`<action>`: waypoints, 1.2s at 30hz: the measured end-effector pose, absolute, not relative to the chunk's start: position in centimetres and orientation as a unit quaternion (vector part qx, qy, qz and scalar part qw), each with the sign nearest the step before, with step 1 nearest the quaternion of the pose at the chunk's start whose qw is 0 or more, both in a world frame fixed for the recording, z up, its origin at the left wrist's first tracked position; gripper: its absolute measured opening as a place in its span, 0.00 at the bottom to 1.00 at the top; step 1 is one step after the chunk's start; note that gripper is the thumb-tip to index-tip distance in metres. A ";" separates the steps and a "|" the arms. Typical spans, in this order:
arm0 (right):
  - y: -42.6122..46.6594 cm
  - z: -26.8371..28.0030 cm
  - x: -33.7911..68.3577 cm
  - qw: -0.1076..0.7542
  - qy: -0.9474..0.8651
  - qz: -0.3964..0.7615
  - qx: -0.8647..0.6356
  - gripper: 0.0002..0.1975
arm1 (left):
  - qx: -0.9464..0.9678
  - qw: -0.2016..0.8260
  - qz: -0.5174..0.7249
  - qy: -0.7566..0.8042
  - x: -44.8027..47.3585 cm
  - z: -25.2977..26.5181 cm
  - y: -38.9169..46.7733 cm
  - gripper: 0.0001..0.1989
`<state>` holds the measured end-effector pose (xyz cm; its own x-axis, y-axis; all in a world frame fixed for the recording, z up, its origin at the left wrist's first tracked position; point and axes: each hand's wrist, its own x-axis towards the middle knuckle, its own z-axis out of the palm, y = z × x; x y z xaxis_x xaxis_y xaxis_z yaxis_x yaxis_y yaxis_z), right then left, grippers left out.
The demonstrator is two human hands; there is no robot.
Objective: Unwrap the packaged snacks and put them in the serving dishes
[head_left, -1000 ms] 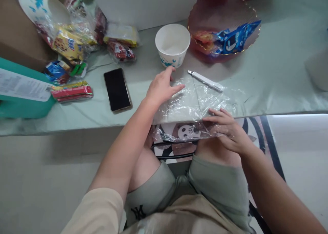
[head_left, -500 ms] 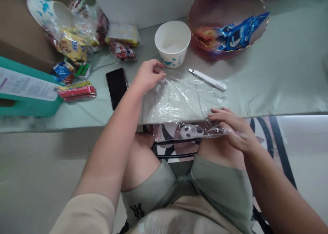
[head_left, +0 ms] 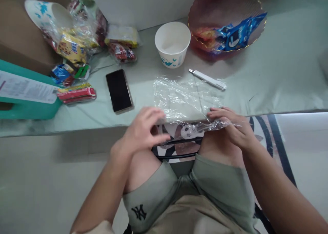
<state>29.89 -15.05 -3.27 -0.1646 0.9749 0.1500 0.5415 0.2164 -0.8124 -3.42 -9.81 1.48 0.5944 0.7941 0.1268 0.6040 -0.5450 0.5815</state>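
Note:
A crinkled sheet of clear plastic film (head_left: 181,99) lies over the table's front edge, its near part hanging above my lap. My right hand (head_left: 232,126) grips the film's right side between thumb and fingers, the fingertips resting on the tabletop. At the film's left edge is my left hand (head_left: 143,129), thumb and fingers apart, holding nothing I can see. Just beyond the film lies a white utility knife (head_left: 207,79), its short blade pointing left. A white paper bowl (head_left: 173,46) with blue leaf prints stands upright behind them.
Left of the film lies a black phone (head_left: 119,90). Farther left are wrapped snacks (head_left: 77,94), a tipped paper bowl (head_left: 47,13) and a teal container (head_left: 33,107). A pink gold-rimmed dish (head_left: 230,5) holds blue packets (head_left: 241,32) at the back right.
My left hand has come back from near the paper bowl to the table's front edge, and its fingers have spread. The film's far left corner has dropped nearer. My right hand stays put.

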 end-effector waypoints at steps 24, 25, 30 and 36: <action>-14.6 -3.2 29.3 0.441 -0.646 0.299 -0.546 0.10 | 0.540 0.403 0.443 0.591 -3.0 1.3 -6.2 0.05; -14.6 -3.4 29.4 0.439 -0.648 0.284 -0.554 0.11 | 0.540 0.406 0.434 0.596 -2.8 1.7 -5.5 0.06; -14.0 -4.0 28.7 0.480 -0.691 0.210 -0.499 0.25 | 0.539 0.405 0.376 0.635 -2.4 1.4 -3.4 0.11; -13.6 -3.1 27.0 0.500 -0.674 0.160 -0.520 0.06 | 0.545 0.386 0.359 0.651 -1.5 -0.1 -2.8 0.14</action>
<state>26.98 -13.55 -3.14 0.0402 0.8606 0.5077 0.5408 0.4085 -0.7353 -1.55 -2.83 -0.08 -0.1071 0.9880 -0.1109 0.4332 0.1468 0.8893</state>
